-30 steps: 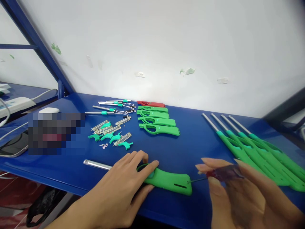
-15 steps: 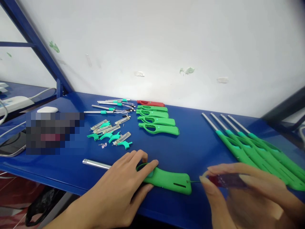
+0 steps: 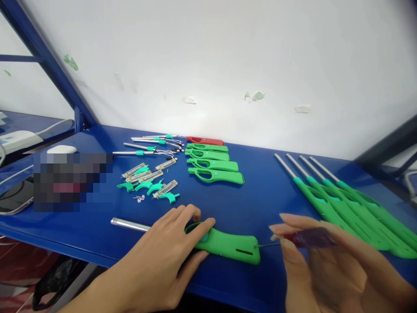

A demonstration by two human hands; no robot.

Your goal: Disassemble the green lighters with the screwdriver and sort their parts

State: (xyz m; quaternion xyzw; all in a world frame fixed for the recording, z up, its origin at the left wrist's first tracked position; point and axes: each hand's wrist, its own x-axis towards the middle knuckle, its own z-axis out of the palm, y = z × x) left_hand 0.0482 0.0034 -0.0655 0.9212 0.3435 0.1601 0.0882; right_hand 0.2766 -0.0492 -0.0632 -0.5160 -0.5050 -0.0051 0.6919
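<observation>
My left hand (image 3: 177, 252) is closed round a green long-nosed gas lighter (image 3: 233, 248), thumb and fingers near its trigger opening. The lighter lies on the blue table, its metal tube pointing left. From its right end a thin green cord (image 3: 269, 245) runs to the fingertips of my right hand (image 3: 325, 265). Held in that hand is a small dark red, see-through object (image 3: 312, 238), blurred, of a kind I cannot make out. Whether the fingers also pinch the cord's end is unclear.
Several finished green lighters (image 3: 345, 208) lie at right. Green lighter shells (image 3: 224, 176) and a red one (image 3: 208, 141) are stacked behind. At left are metal tubes with wires (image 3: 140, 153), clear fuel tanks (image 3: 166, 190), teal triggers (image 3: 169, 198) and a phone (image 3: 19, 195).
My right hand has shifted slightly, its forefinger rising and the dark red object showing more clearly. The left hand and the gas lighter stay in place, with a slight camera shift.
</observation>
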